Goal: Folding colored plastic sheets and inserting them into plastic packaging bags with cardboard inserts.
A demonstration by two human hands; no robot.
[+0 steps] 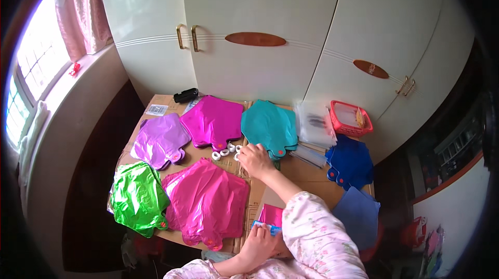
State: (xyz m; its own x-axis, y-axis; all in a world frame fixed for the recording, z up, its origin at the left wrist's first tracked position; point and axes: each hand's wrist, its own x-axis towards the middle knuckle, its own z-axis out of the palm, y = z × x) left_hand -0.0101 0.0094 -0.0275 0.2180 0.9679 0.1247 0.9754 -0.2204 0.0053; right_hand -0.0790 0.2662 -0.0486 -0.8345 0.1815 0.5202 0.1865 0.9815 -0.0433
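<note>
Near the front edge, my left hand (260, 245) is closed on a small packet (270, 229) with a blue and white strip; a folded pink foil piece (272, 214) shows just beyond the fingers. My right hand (255, 160) reaches across the middle of the table. Its bent fingertips touch a small white ring-shaped roll (237, 157) and partly cover it. More white rolls (217, 156) lie just to its left. Around them are stacks of flat foil balloons: teal (269, 125), magenta (215, 120), lilac (161, 141), hot pink (208, 201) and green (138, 196).
Cardboard (306, 180) covers the table. At the right are clear plastic sleeves (314, 123), a red basket (351, 118), blue foil balloons (351, 162) and a blue sheet (358, 216). A black object (186, 95) lies at the back left, before white cabinets (249, 8).
</note>
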